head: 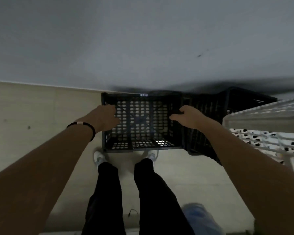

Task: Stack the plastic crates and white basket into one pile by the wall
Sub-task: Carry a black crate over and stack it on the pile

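While arms reach down, hands point(107, 118) (both) grip crate point(141, 122).

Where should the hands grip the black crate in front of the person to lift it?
Probably by the top rims of its two short side walls, from above, one hand per side, as the left hand and right hand do. The black crate sits upright and open-topped, so both rims are exposed and the load balances between them.

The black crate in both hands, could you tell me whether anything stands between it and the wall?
Nothing visible does. The black crate, gripped by the left hand and right hand, already sits close to the wall. A second crate and the white basket stand to its right.
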